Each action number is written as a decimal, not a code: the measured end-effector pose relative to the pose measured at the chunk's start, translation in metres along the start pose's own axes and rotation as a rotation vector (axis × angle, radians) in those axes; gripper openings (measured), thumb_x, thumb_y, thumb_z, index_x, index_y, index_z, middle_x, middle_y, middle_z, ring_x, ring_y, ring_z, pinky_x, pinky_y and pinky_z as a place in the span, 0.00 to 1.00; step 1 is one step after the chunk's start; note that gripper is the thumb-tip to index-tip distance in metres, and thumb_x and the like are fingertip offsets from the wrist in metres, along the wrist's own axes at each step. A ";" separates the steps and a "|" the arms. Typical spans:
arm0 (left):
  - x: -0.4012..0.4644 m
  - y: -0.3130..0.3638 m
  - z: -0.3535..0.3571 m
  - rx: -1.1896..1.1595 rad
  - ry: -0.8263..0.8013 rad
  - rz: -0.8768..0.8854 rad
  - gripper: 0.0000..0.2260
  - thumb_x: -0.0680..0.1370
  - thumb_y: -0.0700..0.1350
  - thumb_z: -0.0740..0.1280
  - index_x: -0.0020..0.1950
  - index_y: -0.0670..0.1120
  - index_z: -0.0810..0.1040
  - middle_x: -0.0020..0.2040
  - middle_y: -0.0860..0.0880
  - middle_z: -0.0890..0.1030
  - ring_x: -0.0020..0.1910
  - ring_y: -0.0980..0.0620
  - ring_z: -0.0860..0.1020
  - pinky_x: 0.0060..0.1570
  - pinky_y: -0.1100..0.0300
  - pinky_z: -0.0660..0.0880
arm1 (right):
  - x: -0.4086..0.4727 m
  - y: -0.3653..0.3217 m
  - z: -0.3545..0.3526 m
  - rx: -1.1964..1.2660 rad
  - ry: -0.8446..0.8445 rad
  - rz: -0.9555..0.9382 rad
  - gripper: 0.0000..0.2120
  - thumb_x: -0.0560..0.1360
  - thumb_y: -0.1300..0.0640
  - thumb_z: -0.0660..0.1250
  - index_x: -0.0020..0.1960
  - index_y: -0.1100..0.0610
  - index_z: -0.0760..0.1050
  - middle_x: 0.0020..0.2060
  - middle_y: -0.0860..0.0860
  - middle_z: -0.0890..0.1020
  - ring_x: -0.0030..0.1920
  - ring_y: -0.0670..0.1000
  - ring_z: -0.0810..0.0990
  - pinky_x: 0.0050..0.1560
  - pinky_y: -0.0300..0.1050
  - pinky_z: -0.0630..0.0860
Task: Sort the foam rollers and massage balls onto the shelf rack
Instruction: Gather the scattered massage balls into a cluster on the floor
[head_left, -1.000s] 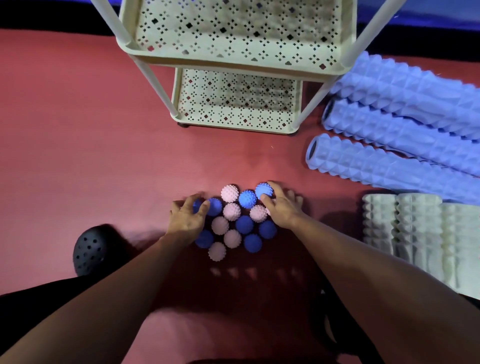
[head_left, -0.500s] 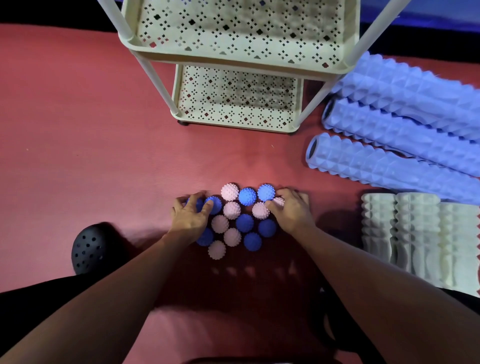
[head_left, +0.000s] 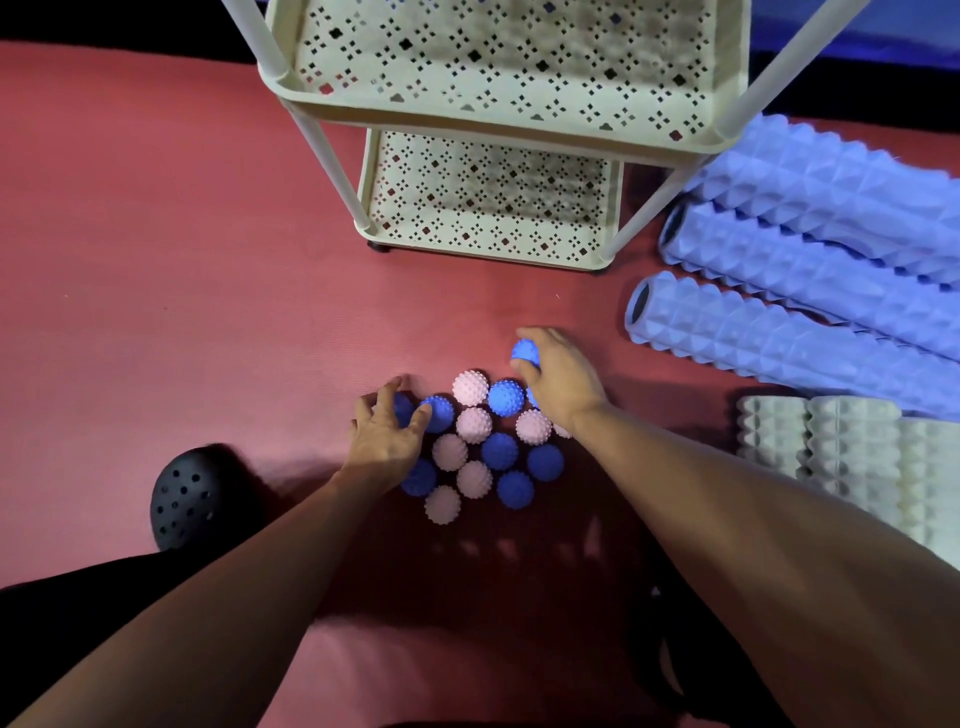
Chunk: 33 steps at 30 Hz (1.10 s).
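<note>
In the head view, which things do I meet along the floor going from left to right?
Black perforated shoe → left hand → cluster of spiky balls → right hand holding a blue ball → white foam rollers.

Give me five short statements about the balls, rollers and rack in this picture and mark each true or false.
1. The right hand grips a blue ball. True.
2. Balls already lie on the rack. False: both visible shelves hold none.
3. The left hand holds a white roller. False: it rests on blue balls in the ball cluster.
4. The blue rollers lie on the red mat. True.
5. All the balls are blue. False: some are pink.
</note>
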<state>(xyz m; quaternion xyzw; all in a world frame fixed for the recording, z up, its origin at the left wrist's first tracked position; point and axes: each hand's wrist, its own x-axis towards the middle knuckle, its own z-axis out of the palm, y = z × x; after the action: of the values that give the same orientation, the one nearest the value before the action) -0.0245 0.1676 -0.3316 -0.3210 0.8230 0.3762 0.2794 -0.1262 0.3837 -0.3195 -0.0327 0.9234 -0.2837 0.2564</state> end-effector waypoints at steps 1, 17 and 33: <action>0.001 -0.001 0.000 -0.005 0.003 -0.004 0.26 0.80 0.59 0.65 0.77 0.57 0.64 0.71 0.41 0.65 0.71 0.36 0.65 0.73 0.46 0.62 | 0.003 -0.002 0.004 -0.033 -0.026 0.024 0.20 0.80 0.53 0.67 0.71 0.53 0.72 0.68 0.51 0.77 0.68 0.55 0.75 0.70 0.52 0.68; 0.001 0.005 -0.007 0.196 -0.056 0.136 0.27 0.81 0.60 0.62 0.78 0.53 0.62 0.73 0.45 0.65 0.72 0.39 0.64 0.72 0.46 0.64 | -0.007 -0.012 0.001 -0.278 -0.261 0.098 0.32 0.82 0.39 0.55 0.82 0.42 0.46 0.80 0.49 0.56 0.78 0.60 0.59 0.76 0.57 0.55; -0.116 0.121 -0.097 0.591 0.132 0.493 0.27 0.81 0.64 0.53 0.78 0.55 0.62 0.79 0.50 0.63 0.75 0.45 0.64 0.74 0.46 0.59 | -0.126 -0.097 -0.149 -0.330 0.000 -0.007 0.27 0.82 0.42 0.57 0.78 0.51 0.63 0.75 0.51 0.67 0.72 0.58 0.69 0.71 0.53 0.67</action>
<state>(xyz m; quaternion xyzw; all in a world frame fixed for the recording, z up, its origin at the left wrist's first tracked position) -0.0610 0.1886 -0.1423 -0.0426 0.9646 0.1574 0.2075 -0.0986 0.4041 -0.1046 -0.0775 0.9573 -0.1292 0.2468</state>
